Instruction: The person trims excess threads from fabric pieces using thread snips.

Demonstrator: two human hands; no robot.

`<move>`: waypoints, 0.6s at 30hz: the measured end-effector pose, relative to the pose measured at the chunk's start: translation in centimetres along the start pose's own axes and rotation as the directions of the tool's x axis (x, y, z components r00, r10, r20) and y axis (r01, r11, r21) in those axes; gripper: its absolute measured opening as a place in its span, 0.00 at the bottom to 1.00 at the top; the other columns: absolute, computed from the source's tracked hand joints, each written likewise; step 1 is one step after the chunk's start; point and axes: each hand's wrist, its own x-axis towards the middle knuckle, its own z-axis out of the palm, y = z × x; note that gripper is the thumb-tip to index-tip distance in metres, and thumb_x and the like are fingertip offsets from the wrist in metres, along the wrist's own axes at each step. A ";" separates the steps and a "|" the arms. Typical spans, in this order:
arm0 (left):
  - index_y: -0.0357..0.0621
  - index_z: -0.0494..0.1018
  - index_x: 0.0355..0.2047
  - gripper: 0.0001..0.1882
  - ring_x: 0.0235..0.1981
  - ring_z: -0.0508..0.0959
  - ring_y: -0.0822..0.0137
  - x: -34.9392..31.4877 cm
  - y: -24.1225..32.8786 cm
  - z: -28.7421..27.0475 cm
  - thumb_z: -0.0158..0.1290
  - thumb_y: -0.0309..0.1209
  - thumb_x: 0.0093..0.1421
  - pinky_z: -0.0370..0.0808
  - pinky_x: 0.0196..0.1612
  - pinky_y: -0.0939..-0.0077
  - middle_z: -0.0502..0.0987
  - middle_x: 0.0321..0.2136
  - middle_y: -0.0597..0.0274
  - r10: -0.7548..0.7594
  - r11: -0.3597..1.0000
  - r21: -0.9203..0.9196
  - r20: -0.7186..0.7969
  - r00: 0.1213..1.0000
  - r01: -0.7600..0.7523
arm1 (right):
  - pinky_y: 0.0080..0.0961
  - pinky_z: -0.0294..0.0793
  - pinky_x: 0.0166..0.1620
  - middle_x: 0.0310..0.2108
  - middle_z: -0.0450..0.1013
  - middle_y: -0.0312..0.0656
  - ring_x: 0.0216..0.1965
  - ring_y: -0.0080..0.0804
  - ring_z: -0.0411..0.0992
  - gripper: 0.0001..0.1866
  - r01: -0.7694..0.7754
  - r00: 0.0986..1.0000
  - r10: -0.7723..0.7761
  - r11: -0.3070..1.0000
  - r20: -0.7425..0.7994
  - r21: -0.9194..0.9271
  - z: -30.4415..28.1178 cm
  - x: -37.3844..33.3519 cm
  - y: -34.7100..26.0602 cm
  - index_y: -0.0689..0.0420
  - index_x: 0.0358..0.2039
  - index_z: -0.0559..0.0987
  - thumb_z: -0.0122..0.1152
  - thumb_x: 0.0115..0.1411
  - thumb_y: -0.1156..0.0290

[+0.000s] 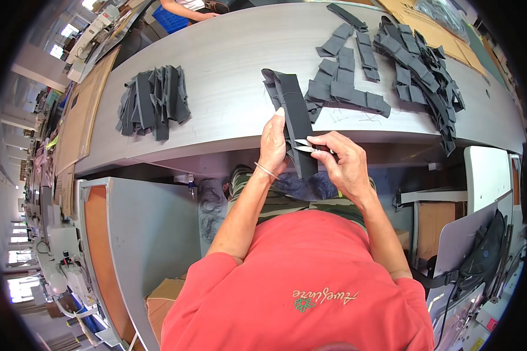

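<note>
My left hand (273, 140) is closed round a dark grey fabric strip (295, 108), which hangs over the table's front edge. Close by, my right hand (342, 161) grips small thread snips (304, 146). Their two pale blades are parted and lie across the strip's right side, near its lower end. Most of the snips' body is hidden in my fingers. Just beyond the strip lie joined grey fabric pieces (339, 82), with loose threads scattered on the tabletop beside them.
A stack of grey strips (153, 102) rests on the left of the table (222, 64). To the right is a heaped pile of grey pieces (421, 70) beside cardboard (445, 35). Another person's arm (187, 11) shows at the far edge. A grey cabinet (152, 216) stands at lower left.
</note>
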 end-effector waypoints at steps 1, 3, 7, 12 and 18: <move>0.40 0.70 0.42 0.20 0.30 0.77 0.72 0.0 0.0 0.1 0.42 0.45 0.67 0.77 0.33 0.76 0.76 0.31 0.63 -0.002 1.000 0.014 -0.004 1.000 0.002 | 0.29 0.73 0.37 0.32 0.76 0.40 0.35 0.38 0.75 0.11 0.042 0.999 -0.042 0.998 0.000 -0.037 0.0 0.0 0.0 0.55 0.36 0.80 0.63 0.50 0.73; 0.39 0.71 0.41 0.21 0.31 0.76 0.74 -0.1 0.3 0.4 0.40 0.45 0.68 0.74 0.35 0.78 0.76 0.32 0.64 -0.003 0.998 0.063 -0.017 1.000 0.004 | 0.29 0.73 0.36 0.32 0.76 0.40 0.35 0.39 0.75 0.11 0.069 0.998 -0.069 0.996 0.000 -0.055 -0.1 0.1 0.2 0.55 0.36 0.80 0.63 0.50 0.73; 0.38 0.72 0.40 0.22 0.32 0.73 0.76 0.0 0.5 0.6 0.38 0.44 0.69 0.71 0.37 0.80 0.75 0.32 0.66 -0.014 0.989 0.146 -0.044 0.999 0.020 | 0.30 0.73 0.36 0.30 0.76 0.39 0.33 0.38 0.74 0.11 0.101 0.995 -0.100 0.991 0.014 -0.084 -0.4 0.2 0.6 0.55 0.35 0.80 0.63 0.49 0.74; 0.38 0.72 0.41 0.22 0.32 0.73 0.77 0.4 0.1 0.1 0.38 0.45 0.69 0.71 0.36 0.80 0.75 0.32 0.67 -0.031 0.990 0.139 0.000 1.000 0.030 | 0.30 0.72 0.35 0.28 0.75 0.38 0.32 0.37 0.73 0.11 0.115 0.993 -0.116 0.990 -0.003 -0.077 -0.5 0.4 0.8 0.55 0.35 0.80 0.64 0.48 0.74; 0.39 0.70 0.41 0.22 0.30 0.76 0.72 0.6 -0.7 0.1 0.40 0.47 0.67 0.75 0.33 0.76 0.75 0.31 0.63 -0.046 0.995 0.091 0.046 0.998 0.042 | 0.26 0.70 0.36 0.26 0.74 0.41 0.29 0.36 0.71 0.13 0.138 0.990 -0.137 0.990 0.018 -0.043 -0.5 0.4 1.3 0.60 0.35 0.80 0.63 0.46 0.79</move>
